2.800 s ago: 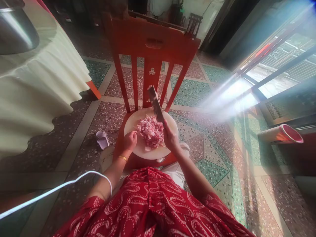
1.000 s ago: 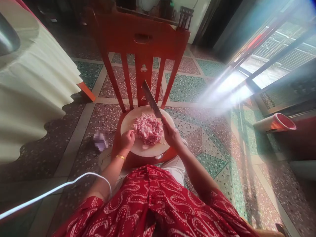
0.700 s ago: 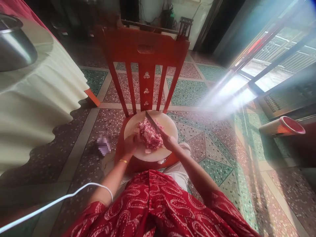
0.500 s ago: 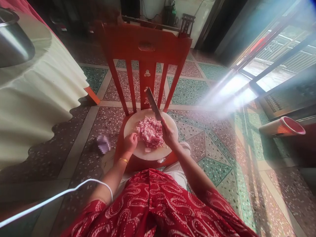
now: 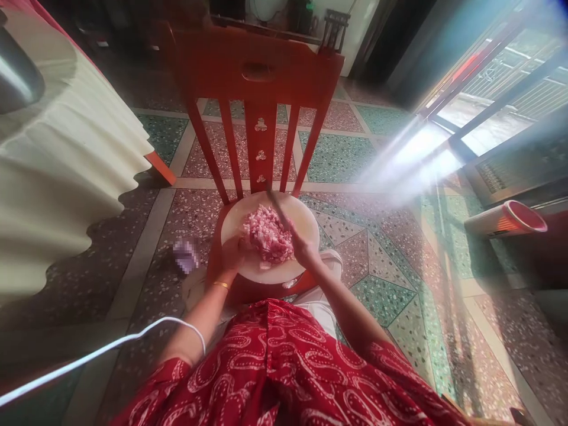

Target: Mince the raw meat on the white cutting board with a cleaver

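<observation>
A mound of chopped pink meat (image 5: 268, 235) lies in the middle of a round pale cutting board (image 5: 295, 273). My right hand (image 5: 305, 251) is closed around the handle of a cleaver (image 5: 277, 206) at the board's right side. Its dark blade points forward and left, seen nearly edge-on over the far right part of the meat. By the board's left edge is my left hand (image 5: 231, 253), close beside the meat. Motion smears its fingers, so their pose is unclear.
The board rests on the seat of a red wooden chair (image 5: 261, 56) with a slatted back. To the left stands a table with a cream cloth (image 5: 84, 171) and a metal pot (image 5: 18, 74). A white cable (image 5: 102, 344) crosses my left arm. A bin (image 5: 506, 219) is at right.
The cleaver's blade has come down and turned more edge-on over the meat. My left hand has shifted slightly left and become blurred. The whole view has moved a little.
</observation>
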`<move>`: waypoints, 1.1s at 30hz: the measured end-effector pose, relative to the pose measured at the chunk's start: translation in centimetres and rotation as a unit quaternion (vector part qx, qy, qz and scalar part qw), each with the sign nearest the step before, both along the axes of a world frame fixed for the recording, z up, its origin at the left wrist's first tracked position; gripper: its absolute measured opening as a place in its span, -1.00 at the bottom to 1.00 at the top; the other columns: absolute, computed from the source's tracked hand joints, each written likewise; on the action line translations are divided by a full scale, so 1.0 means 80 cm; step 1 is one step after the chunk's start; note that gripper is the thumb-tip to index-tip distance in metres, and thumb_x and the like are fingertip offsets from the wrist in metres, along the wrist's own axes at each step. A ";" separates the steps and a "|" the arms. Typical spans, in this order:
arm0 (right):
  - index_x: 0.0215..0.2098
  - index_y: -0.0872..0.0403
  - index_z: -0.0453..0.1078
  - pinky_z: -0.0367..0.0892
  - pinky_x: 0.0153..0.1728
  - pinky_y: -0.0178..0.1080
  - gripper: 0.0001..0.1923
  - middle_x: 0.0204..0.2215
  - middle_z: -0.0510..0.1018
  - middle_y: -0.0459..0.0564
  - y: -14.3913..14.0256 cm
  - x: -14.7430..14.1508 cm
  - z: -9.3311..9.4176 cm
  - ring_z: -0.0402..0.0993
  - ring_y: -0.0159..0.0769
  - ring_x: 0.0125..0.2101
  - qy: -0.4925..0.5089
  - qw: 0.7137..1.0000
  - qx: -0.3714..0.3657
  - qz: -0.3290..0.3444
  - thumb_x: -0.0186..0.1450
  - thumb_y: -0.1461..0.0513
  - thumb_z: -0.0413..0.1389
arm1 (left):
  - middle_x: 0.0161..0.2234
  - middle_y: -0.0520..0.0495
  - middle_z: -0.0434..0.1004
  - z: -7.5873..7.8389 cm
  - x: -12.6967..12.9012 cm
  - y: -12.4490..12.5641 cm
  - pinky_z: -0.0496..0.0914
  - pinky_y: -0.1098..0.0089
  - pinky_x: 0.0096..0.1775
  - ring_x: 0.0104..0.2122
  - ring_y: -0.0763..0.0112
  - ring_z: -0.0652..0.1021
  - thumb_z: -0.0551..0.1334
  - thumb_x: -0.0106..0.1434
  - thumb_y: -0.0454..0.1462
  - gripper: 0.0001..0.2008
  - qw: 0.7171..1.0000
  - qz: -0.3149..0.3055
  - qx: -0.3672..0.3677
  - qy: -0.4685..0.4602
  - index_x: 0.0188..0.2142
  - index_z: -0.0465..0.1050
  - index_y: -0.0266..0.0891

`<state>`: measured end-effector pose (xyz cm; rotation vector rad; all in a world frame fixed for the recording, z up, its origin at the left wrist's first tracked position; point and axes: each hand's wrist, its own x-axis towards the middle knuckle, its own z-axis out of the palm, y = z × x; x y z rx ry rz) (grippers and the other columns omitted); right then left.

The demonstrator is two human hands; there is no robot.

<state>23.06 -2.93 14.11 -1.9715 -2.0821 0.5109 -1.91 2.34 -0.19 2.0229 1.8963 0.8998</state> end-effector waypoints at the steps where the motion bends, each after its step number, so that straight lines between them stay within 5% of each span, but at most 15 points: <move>1: 0.34 0.10 0.04 0.47 -0.22 -0.19 -0.47 -0.18 0.62 0.12 -0.003 0.000 -0.009 0.60 -0.19 -0.29 -0.015 0.999 -0.034 0.004 0.41 0.25 -0.14 | -0.36 -0.20 0.56 0.000 0.000 0.000 0.36 0.30 -0.22 -0.31 0.23 0.54 -0.02 0.25 -0.28 -0.73 1.000 0.002 -0.002 0.002 -0.32 0.46 -0.24; 4: 0.31 0.00 0.11 0.47 -0.24 -0.23 -0.49 -0.17 0.63 0.06 -0.013 0.009 -0.007 0.61 -0.19 -0.29 0.004 1.000 -0.031 0.007 0.40 0.24 -0.10 | -0.34 -0.20 0.56 0.001 -0.001 0.001 0.36 0.31 -0.24 -0.31 0.23 0.54 -0.02 0.25 -0.27 -0.72 1.000 -0.008 -0.006 0.002 -0.29 0.47 -0.24; 8: 0.36 -0.03 0.00 0.43 -0.16 -0.26 -0.48 0.01 0.54 0.06 -0.025 0.028 0.032 0.56 -0.20 -0.14 0.081 0.992 0.094 -0.006 0.44 0.19 -0.18 | -0.34 -0.20 0.57 -0.001 -0.001 0.003 0.36 0.31 -0.23 -0.31 0.24 0.54 -0.04 0.26 -0.26 -0.70 1.000 -0.006 -0.004 0.008 -0.30 0.46 -0.24; 10: 0.38 0.01 -0.08 0.39 -0.08 -0.26 -0.46 0.10 0.46 0.09 -0.024 0.030 0.031 0.51 -0.22 -0.04 0.093 0.987 0.133 -0.018 0.45 0.20 -0.21 | -0.34 -0.20 0.57 -0.002 0.000 0.003 0.36 0.31 -0.21 -0.30 0.23 0.54 -0.04 0.26 -0.27 -0.70 1.000 -0.002 0.001 0.011 -0.30 0.46 -0.24; 16: 0.33 -0.02 0.07 0.43 -0.16 -0.27 -0.49 -0.03 0.57 0.06 -0.013 0.026 -0.013 0.57 -0.20 -0.14 0.009 0.998 -0.056 -0.027 0.42 0.23 -0.12 | -0.33 -0.23 0.57 0.008 0.003 0.002 0.36 0.29 -0.22 -0.30 0.21 0.55 -0.03 0.23 -0.28 -0.71 1.000 0.001 -0.010 0.009 -0.30 0.47 -0.26; 22: 0.38 -0.06 -0.10 0.39 -0.14 -0.31 -0.46 0.10 0.46 0.05 -0.017 0.042 0.038 0.54 -0.22 -0.09 0.057 0.994 0.089 -0.027 0.45 0.21 -0.19 | -0.33 -0.21 0.58 0.008 0.003 0.003 0.36 0.31 -0.22 -0.30 0.23 0.54 -0.05 0.24 -0.28 -0.70 1.000 -0.005 -0.009 0.023 -0.30 0.47 -0.25; 24: 0.39 0.01 -0.13 0.39 -0.14 -0.29 -0.46 0.06 0.49 0.12 -0.018 0.039 0.031 0.55 -0.21 -0.11 0.043 0.995 0.079 -0.040 0.45 0.23 -0.21 | -0.33 -0.22 0.57 0.007 0.003 0.003 0.37 0.30 -0.21 -0.29 0.22 0.54 -0.05 0.24 -0.29 -0.69 1.000 -0.005 -0.009 0.022 -0.29 0.47 -0.26; 29: 0.36 -0.04 -0.02 0.43 -0.23 -0.27 -0.46 -0.03 0.56 0.10 -0.017 0.032 -0.010 0.60 -0.19 -0.22 -0.035 0.996 -0.083 -0.016 0.43 0.26 -0.14 | -0.33 -0.22 0.57 0.011 0.003 0.003 0.36 0.30 -0.23 -0.30 0.21 0.55 -0.03 0.23 -0.28 -0.70 0.999 0.001 -0.017 0.028 -0.28 0.47 -0.26; 33: 0.37 -0.08 -0.07 0.40 -0.17 -0.31 -0.47 0.01 0.54 0.04 -0.019 0.045 0.011 0.57 -0.22 -0.13 0.011 0.999 0.018 -0.033 0.45 0.20 -0.18 | -0.32 -0.23 0.58 0.011 0.003 0.004 0.36 0.29 -0.23 -0.30 0.20 0.55 -0.02 0.24 -0.26 -0.71 0.999 -0.009 -0.021 0.030 -0.29 0.47 -0.25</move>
